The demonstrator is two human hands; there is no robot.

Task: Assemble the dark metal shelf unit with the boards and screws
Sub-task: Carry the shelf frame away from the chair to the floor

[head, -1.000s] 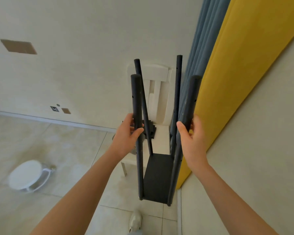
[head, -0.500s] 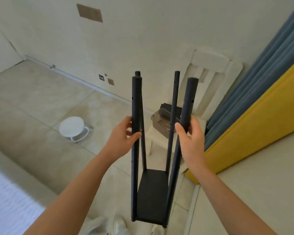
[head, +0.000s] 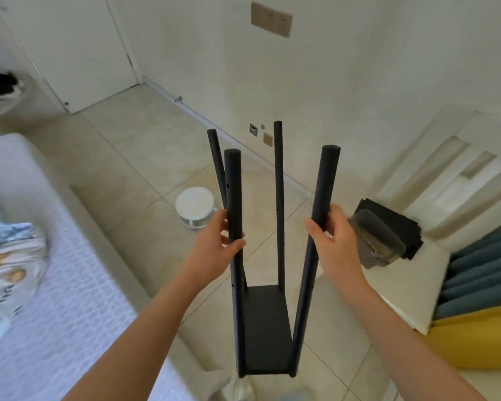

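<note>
Left hand (head: 214, 247) and right hand (head: 334, 244) grip the one-board shelf unit (head: 265, 328) aloft, likely repositioning it; next it needs setting down and a board from the stack (head: 408, 230) right of it.

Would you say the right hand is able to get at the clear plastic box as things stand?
Probably, but not freely: the right hand grips the near right post. The clear plastic box lies just beside it with nothing between.

Shelf (head: 268, 328): matte black all over. Boards (head: 399, 227): black. Floor (head: 145, 157): beige tile, darker grout lines. Curtain (head: 480, 273): blue-grey. Cloth (head: 475, 342): yellow. Bedcover (head: 55, 328): pale lilac-white, ribbed pattern. Disc (head: 195, 204): white. Wall plate (head: 271, 19): tan.
</note>
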